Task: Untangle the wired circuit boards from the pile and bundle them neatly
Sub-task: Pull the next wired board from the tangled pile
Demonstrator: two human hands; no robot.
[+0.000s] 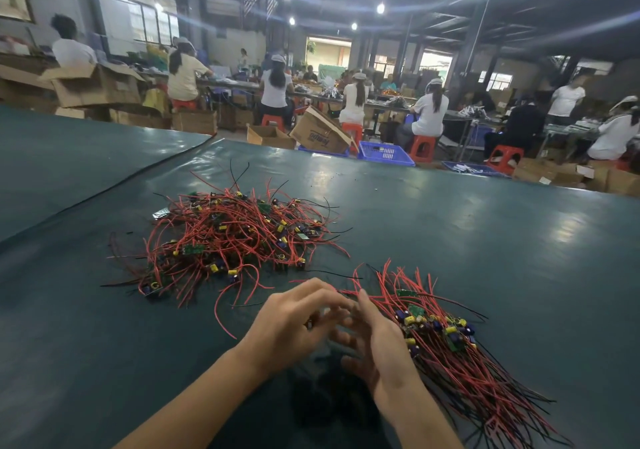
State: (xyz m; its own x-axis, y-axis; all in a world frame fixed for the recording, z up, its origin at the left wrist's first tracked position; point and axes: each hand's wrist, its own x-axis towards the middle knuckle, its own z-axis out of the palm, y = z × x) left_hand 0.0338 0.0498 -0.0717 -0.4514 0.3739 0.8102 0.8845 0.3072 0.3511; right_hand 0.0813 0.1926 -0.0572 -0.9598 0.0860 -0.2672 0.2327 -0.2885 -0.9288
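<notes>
Tabletop (485, 240), green, carries a large unsorted tangle of wired circuit boards (235, 237) left and a smaller combed bundle (446, 344) right. Beside it our left hand (298, 320) and right hand (381, 344) meet, blurred; we cannot tell their grip.

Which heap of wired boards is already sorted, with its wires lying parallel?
The right heap, beside the right hand: its wires run side by side, boards grouped together. The left heap, farther away, is a tangle.
</notes>
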